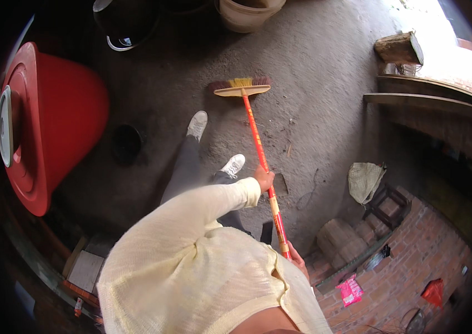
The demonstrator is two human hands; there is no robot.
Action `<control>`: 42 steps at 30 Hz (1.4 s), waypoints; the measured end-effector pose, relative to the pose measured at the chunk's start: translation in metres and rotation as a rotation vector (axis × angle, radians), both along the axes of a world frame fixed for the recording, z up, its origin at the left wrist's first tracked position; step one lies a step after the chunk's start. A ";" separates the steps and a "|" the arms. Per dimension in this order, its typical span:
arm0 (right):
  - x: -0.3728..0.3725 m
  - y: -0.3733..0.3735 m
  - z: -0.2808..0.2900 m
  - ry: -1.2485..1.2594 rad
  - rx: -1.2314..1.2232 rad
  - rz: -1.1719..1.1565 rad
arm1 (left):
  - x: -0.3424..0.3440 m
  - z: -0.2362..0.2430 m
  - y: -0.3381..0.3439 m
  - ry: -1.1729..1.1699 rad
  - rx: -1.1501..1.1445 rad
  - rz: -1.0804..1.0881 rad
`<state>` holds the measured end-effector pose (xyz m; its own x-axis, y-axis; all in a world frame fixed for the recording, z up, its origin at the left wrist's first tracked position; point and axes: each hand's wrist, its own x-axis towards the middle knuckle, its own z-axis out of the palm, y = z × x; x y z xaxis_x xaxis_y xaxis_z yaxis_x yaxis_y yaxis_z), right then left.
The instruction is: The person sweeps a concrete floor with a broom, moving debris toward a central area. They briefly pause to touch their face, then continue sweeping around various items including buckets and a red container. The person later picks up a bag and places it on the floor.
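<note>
The left hand (264,178) grips a red-handled broom (257,139) partway down, the right hand (298,260) near its top. The broom's head (241,89) rests on the grey floor (314,78) ahead of white shoes (197,126); a red tub (74,103) stands left, a pale sack (365,181) right.

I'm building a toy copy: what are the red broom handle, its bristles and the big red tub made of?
Long red broom handle: smooth coloured coating; maybe wood or metal, as that layer hides the core.
Yellow-and-maroon bristles: probably matt plastic fibre, given the bright yellow band.
Big round red tub: likely smooth plastic, given its even colour and thick rim.
</note>
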<state>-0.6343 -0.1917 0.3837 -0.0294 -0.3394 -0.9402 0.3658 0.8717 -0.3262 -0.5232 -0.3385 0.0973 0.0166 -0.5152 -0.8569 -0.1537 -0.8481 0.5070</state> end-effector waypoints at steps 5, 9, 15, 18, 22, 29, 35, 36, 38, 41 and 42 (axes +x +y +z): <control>0.004 -0.045 -0.013 -0.227 -0.071 0.090 | 0.042 -0.037 -0.019 0.036 -0.086 0.166; 0.011 -0.072 -0.067 -0.292 -0.098 0.130 | 0.096 -0.048 -0.059 -0.050 -0.066 0.202; -0.037 0.050 -0.053 -0.297 -0.093 -0.139 | 0.003 -0.090 0.059 -0.021 -0.055 -0.019; -0.077 0.120 -0.034 -0.153 -0.079 -0.213 | -0.070 -0.011 0.088 -0.046 0.019 -0.136; -0.088 0.123 -0.019 -0.242 -0.120 -0.193 | -0.066 0.011 0.083 -0.026 -0.033 -0.030; -0.035 0.043 -0.066 -0.483 -0.090 -0.342 | 0.009 -0.047 0.001 -0.195 -0.201 -0.140; -0.015 0.145 -0.031 -0.142 -0.105 -0.330 | -0.063 0.003 0.094 0.100 0.054 -0.384; -0.012 0.156 -0.018 -0.101 -0.075 -0.273 | -0.068 -0.011 0.127 0.066 0.019 -0.353; -0.004 0.169 0.007 -0.023 -0.012 -0.169 | -0.058 -0.037 0.182 0.057 -0.539 -0.342; 0.017 0.173 0.013 0.007 0.003 -0.056 | -0.006 0.005 0.153 0.140 0.007 -0.367; 0.026 0.164 0.009 -0.030 -0.009 -0.003 | 0.019 0.017 0.142 -0.021 0.079 -0.268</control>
<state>-0.6080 -0.0277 0.3928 -0.0023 -0.3482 -0.9374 0.3784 0.8674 -0.3232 -0.5040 -0.1963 0.1146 -0.0931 -0.4353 -0.8955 -0.3875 -0.8126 0.4353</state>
